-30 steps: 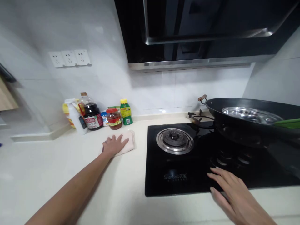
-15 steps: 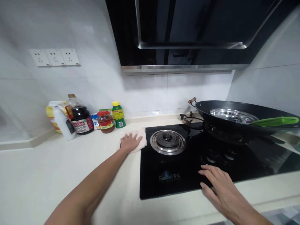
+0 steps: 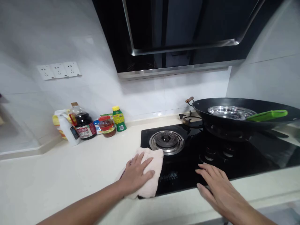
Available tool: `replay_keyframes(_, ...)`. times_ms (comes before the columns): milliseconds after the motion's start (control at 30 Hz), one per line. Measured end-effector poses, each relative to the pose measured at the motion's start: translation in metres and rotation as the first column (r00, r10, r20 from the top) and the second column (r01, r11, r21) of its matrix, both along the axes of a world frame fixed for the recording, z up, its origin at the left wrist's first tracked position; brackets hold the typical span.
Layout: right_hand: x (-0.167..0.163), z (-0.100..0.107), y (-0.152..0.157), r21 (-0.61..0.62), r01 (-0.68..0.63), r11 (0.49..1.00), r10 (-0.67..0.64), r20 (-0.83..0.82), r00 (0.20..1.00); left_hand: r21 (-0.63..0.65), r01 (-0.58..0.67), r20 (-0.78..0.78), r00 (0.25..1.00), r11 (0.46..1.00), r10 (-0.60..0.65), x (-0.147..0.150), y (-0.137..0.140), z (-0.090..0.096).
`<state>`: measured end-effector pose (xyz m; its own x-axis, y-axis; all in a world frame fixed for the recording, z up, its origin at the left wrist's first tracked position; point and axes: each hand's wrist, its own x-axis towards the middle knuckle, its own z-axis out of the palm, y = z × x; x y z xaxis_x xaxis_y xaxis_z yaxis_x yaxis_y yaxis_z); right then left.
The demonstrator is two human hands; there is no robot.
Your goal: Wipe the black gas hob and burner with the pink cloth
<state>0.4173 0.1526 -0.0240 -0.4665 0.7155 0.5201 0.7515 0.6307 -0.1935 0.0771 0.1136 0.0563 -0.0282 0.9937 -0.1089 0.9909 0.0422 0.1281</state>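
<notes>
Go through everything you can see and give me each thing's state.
Cloth: spread across the hob's left edge.
Left hand: flat on the cloth, spread.
Right hand: loosely bent, holding nothing.
Burner: bare, no flame visible.
Wok: uncovered, metal dish inside.
Jar: lid on.
Green bottle: standing, capped.
Dark bottle: standing, capped.
White bottle: standing.
Sockets: nothing plugged in.

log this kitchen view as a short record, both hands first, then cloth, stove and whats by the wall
left hand: spread flat on the cloth
right hand: nothing in it, at the cooktop's front edge; contact unclear
cloth: pale pink, across the cooktop's left edge and the counter
cooktop: black, left burner exposed
wok: right side, with a shiny metal dish and green handle
by wall: dark bottle, red-lidded jar, green bottle
</notes>
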Motion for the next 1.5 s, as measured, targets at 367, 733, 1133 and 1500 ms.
replay_keyframes(367, -0.004, 0.009, -0.002, 0.123, -0.013, 0.992, 0.011, 0.023, 1.000, 0.102, -0.068, -0.103, 0.992, 0.992, 0.079, 0.033, 0.090, 0.002)
replay_keyframes(733, 0.000, 0.005, 0.005, 0.179, -0.052, 0.982, 0.051, 0.010, 0.999, 0.112, 0.245, 0.024, 0.968, 0.963, -0.249, 0.101, 0.045, -0.007)
replay_keyframes(1133, 0.013, -0.034, 0.030, 0.087, 0.095, 0.992, -0.068, -0.273, 0.960, 0.066, 0.419, 0.195, 0.885, 0.905, -0.424, 0.165, 0.100, -0.005)
replay_keyframes(1500, 0.019, -0.020, 0.026, 0.070, 0.013, 0.997, 0.000, -0.187, 0.982, 0.069, 0.479, 0.206, 0.852, 0.875, -0.482, 0.133, 0.058, 0.000)
